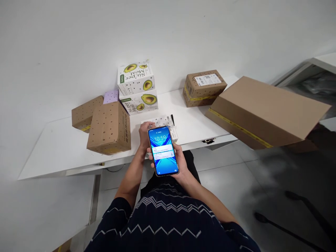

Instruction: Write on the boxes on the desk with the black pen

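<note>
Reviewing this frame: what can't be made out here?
- Head view: the small white box on the table is mostly hidden behind the phone and the left hand.
- The phone's notification text is too small to read.
- The right hand has its palm covered by the phone.
- The large cardboard box at right is blurred; what holds it is unclear.
</note>
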Available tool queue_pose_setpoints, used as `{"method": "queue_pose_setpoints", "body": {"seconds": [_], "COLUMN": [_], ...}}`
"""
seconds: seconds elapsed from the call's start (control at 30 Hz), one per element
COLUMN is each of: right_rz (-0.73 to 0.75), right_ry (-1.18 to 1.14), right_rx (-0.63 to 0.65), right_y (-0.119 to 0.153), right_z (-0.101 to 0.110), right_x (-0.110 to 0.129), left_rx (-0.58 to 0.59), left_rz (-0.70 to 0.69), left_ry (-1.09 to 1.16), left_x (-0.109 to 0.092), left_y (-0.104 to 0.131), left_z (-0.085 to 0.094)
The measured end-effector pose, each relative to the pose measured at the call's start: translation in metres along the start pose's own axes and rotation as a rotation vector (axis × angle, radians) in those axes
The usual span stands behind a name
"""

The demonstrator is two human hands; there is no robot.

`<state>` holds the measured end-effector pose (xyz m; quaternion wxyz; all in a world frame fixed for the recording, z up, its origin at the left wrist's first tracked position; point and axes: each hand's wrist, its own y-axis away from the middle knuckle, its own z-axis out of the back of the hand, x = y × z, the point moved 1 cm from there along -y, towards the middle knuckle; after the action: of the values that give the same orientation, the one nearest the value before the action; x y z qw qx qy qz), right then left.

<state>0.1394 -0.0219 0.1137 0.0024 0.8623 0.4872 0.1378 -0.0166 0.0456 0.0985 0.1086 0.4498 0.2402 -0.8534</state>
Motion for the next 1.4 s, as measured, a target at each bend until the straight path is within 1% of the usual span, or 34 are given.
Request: {"method": "queue_pose_setpoints", "body": {"seconds": [0.13, 0.2, 0.27, 0.33, 0.4, 0.43, 0.5, 0.53, 0.6, 0.7, 0.77, 0.87, 0.97, 1.13, 1.23, 1.3, 1.33, 1.37, 1.4], "right_rz": [0.066, 0.137, 0.267, 0.441, 0.611, 0.680, 0.762, 0.775, 0.735, 0.549, 0.433, 0.346, 0.327, 0.330, 0.386, 0.496, 0.563, 0.621, 0.659], "right_ry": [0.063, 0.137, 0.246, 0.400, 0.645, 0.812, 1.227, 1.430, 1.762, 2.074, 2.193, 2.280, 2.289, 2.237, 2.200, 2.170, 2.149, 2.119, 2.081], "right_rx": [-0.060, -0.117, -0.206, -0.362, -0.602, -0.742, -0.989, -1.077, -1.205, -1.325, -1.359, -1.361, -1.357, -1.358, -1.366, -1.361, -1.332, -1.273, -1.187], "right_y": [0.005, 0.010, 0.017, 0.024, 0.031, 0.034, 0.037, 0.037, 0.034, 0.026, 0.020, 0.014, 0.011, 0.008, 0.008, 0.010, 0.011, 0.012, 0.012], "right_z": [0.000, 0.002, 0.007, 0.018, 0.036, 0.046, 0.067, 0.077, 0.094, 0.111, 0.116, 0.119, 0.121, 0.125, 0.123, 0.117, 0.112, 0.106, 0.099], "right_x": [0.009, 0.019, 0.033, 0.051, 0.071, 0.081, 0.100, 0.108, 0.122, 0.136, 0.141, 0.146, 0.148, 0.149, 0.150, 0.148, 0.145, 0.141, 0.136], "left_rx": [-0.029, -0.050, -0.067, -0.075, -0.088, -0.091, -0.093, -0.091, -0.089, -0.094, -0.099, -0.104, -0.103, -0.102, -0.114, -0.129, -0.141, -0.158, -0.177], "left_rz": [0.023, 0.020, 0.012, 0.002, -0.002, -0.005, -0.005, -0.002, -0.002, -0.004, -0.004, -0.009, -0.017, -0.003, 0.001, -0.027, -0.052, -0.080, -0.101], "left_ry": [0.000, -0.006, -0.019, -0.030, -0.028, -0.023, -0.016, -0.016, -0.019, -0.028, -0.033, -0.033, -0.029, -0.019, 0.017, 0.042, 0.043, 0.032, 0.013], "left_x": [0.004, 0.007, 0.010, 0.011, 0.012, 0.012, 0.012, 0.012, 0.012, 0.012, 0.013, 0.014, 0.014, 0.015, 0.013, 0.009, 0.007, 0.005, 0.004], "left_y": [-0.003, -0.005, -0.005, -0.006, -0.006, -0.006, -0.006, -0.006, -0.007, -0.007, -0.007, -0.006, -0.006, -0.007, -0.008, -0.007, -0.005, -0.003, 0.001], "left_z": [-0.003, -0.006, -0.008, -0.009, -0.010, -0.010, -0.010, -0.010, -0.010, -0.010, -0.010, -0.010, -0.009, -0.010, -0.009, -0.005, -0.001, 0.004, 0.009]}}
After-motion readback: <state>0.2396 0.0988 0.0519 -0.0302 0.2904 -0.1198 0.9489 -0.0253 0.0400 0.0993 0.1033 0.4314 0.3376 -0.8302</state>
